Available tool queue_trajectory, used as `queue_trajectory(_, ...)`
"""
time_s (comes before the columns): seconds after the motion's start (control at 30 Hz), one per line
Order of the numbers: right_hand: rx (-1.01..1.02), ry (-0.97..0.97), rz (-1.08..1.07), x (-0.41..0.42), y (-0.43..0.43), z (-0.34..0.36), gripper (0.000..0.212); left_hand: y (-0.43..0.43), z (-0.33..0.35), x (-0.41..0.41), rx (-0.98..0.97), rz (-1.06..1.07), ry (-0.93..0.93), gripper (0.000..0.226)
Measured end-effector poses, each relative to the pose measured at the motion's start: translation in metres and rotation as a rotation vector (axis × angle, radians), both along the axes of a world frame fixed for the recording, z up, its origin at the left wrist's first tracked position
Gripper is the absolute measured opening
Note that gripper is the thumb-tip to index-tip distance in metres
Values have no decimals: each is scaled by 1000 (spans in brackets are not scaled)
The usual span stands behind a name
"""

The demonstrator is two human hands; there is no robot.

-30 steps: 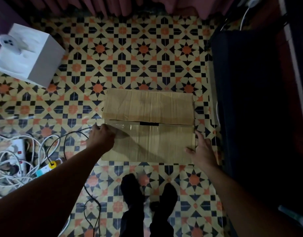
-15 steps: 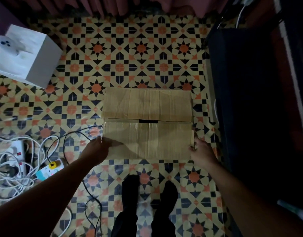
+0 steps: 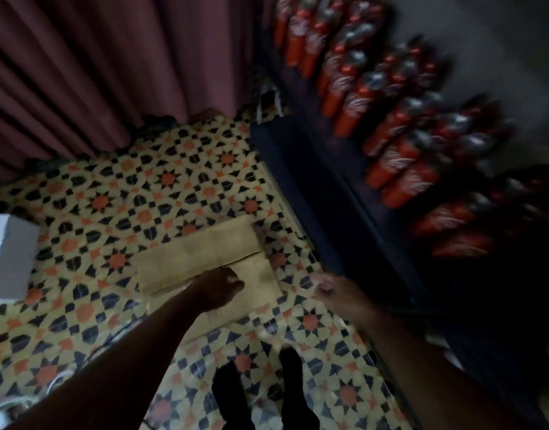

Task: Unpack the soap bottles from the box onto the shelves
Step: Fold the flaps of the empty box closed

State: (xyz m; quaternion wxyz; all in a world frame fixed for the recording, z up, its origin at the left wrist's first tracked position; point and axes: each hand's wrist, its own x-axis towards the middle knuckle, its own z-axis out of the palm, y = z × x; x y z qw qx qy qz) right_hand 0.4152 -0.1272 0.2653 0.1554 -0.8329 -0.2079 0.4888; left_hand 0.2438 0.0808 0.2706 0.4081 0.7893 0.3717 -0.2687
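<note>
A closed cardboard box [image 3: 198,259] lies on the patterned tile floor, its top flaps taped along the middle seam. My left hand [image 3: 219,288] rests over the near flap close to the seam, fingers curled; the blur hides whether it grips anything. My right hand [image 3: 329,290] hovers just off the box's right edge, fingers loosely curled and holding nothing. Several red soap bottles [image 3: 391,125] stand in rows on the dark shelves [image 3: 323,181] to the right.
A maroon curtain [image 3: 112,72] hangs behind the box. A white box [image 3: 9,256] sits at the left edge. White cables [image 3: 6,408] lie at the lower left. My feet [image 3: 264,395] stand just in front of the cardboard box.
The view has swung up and to the right, bringing the shelf of red bottles into sight. My left hand moved from the box's left edge toward its middle; my right hand lifted off the box.
</note>
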Motion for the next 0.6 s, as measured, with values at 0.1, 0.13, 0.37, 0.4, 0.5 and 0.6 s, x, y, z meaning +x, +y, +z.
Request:
queue_trajectory(0.1, -20, 2, -60, -6, -53, 57, 43, -49, 52, 53, -134, -171, -14, 36)
queue_trajectory(0.13, -13, 30, -111, -11, -75, 73, 41, -70, 66, 66, -184, -236, 1, 30)
queue_trajectory(0.37, -43, -114, -397, -82, -254, 152, 40, -258, 157, 109, -200, -794, 14, 26)
queue_trajectory(0.4, -60, -146, -470, -95, -283, 159, 37, -289, 168, 110, -190, -856, 16, 25)
queue_trajectory(0.5, -84, -155, -711, -145, -373, 172, 32, -383, 184, 103, -133, -1032, 26, 29)
queue_trajectory(0.6, -125, -164, -922, -206, -461, 180, 40, -484, 190, 83, -97, -1221, 45, 28)
